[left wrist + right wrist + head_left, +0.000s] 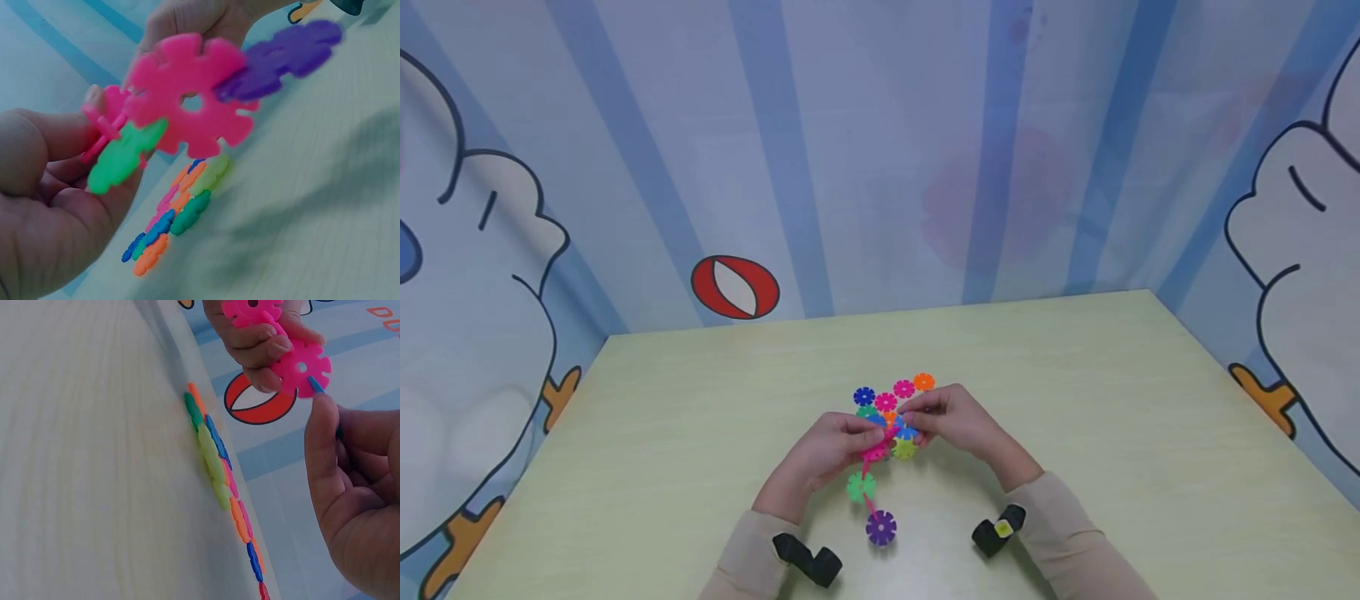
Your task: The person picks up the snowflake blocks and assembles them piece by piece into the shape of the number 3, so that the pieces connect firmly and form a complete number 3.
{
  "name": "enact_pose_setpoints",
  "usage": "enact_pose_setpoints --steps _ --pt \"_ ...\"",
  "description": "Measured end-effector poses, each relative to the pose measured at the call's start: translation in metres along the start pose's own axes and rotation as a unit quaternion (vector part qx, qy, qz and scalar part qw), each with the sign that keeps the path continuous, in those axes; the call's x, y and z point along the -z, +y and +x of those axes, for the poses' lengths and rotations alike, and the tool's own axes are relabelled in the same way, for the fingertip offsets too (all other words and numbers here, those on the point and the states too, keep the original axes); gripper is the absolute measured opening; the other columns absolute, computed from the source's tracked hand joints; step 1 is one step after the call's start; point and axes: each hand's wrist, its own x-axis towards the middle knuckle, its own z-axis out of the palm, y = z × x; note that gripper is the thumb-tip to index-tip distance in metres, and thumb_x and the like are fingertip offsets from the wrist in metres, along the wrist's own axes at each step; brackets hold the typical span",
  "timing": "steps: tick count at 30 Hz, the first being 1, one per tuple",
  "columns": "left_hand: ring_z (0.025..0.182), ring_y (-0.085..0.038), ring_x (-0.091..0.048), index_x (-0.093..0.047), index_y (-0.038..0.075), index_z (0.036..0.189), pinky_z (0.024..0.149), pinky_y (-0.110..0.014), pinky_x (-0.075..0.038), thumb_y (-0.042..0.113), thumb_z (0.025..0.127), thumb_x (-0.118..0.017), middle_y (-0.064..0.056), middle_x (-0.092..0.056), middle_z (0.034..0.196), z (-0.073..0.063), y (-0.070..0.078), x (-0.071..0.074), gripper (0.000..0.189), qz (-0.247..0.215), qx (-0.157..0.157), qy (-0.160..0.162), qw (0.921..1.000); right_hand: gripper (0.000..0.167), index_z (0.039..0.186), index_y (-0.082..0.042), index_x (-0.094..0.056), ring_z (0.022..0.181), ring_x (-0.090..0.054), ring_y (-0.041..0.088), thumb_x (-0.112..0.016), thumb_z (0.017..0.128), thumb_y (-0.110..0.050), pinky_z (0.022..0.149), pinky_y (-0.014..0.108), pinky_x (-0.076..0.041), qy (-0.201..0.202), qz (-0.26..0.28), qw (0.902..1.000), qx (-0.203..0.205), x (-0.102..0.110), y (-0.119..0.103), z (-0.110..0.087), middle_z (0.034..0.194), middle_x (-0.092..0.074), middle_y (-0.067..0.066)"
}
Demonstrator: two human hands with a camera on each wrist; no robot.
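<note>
Above the table, my left hand [829, 450] holds a joined chain of slotted plastic flower discs. A large pink disc [215, 128] fills the left wrist view, with a purple disc [281, 59] and a green disc [119, 159] slotted to it. From the hand the chain hangs toward me, the purple one lowest. My right hand [955, 421] pinches a blue disc [317, 386] between thumb and finger. Its edge meets the rim of another pink disc [315, 360] at the chain's end; whether it sits in a slot, I cannot tell. Fingers hide most of the blue disc.
Several loose discs in orange, pink, blue, green and yellow lie on the table beyond my hands, among them an orange disc [924, 382] and a dark blue disc [864, 396]. The pale tabletop [700, 417] ends at printed walls at the back and sides.
</note>
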Motion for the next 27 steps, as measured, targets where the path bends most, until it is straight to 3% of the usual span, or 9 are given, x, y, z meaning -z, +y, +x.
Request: enact_pose_setpoints --steps 9,19,27 --pt "0.087 -0.016 -0.069 -0.064 -0.011 0.113 0.084 -0.030 -0.056 0.010 0.094 -0.062 -0.007 -0.070 0.093 0.0001 -0.0002 -0.0022 0.028 -0.003 0.008 0.000 1.0000 0.020 0.108 0.006 -0.069 0.064 -0.063 0.012 -0.061 0.093 -0.007 0.071 0.036 -0.058 -0.004 -0.002 1.0000 -0.003 -0.0005 0.0038 0.0011 0.083 -0.068 0.008" --pt "0.085 -0.014 -0.067 -0.063 -0.009 0.118 0.082 -0.030 -0.056 0.016 0.093 -0.063 -0.006 -0.070 0.098 0.0026 0.0003 0.0032 0.035 -0.003 0.011 -0.057 0.9983 0.021 0.106 0.001 -0.071 0.065 -0.063 0.015 -0.062 0.094 -0.013 0.068 0.032 -0.057 -0.038 -0.033 0.9987 -0.001 0.0015 0.0043 0.0018 0.084 -0.068 0.005" --pt "0.089 -0.015 -0.067 -0.063 -0.008 0.118 0.083 -0.029 -0.055 0.014 0.091 -0.066 -0.009 -0.069 0.105 0.0009 0.0017 0.0022 0.035 0.009 0.016 -0.065 0.9977 0.021 0.106 -0.001 -0.071 0.065 -0.062 0.014 -0.063 0.094 -0.015 0.068 0.033 -0.057 -0.058 -0.048 0.9971 0.000 -0.0019 0.0045 0.0017 0.085 -0.069 0.006"
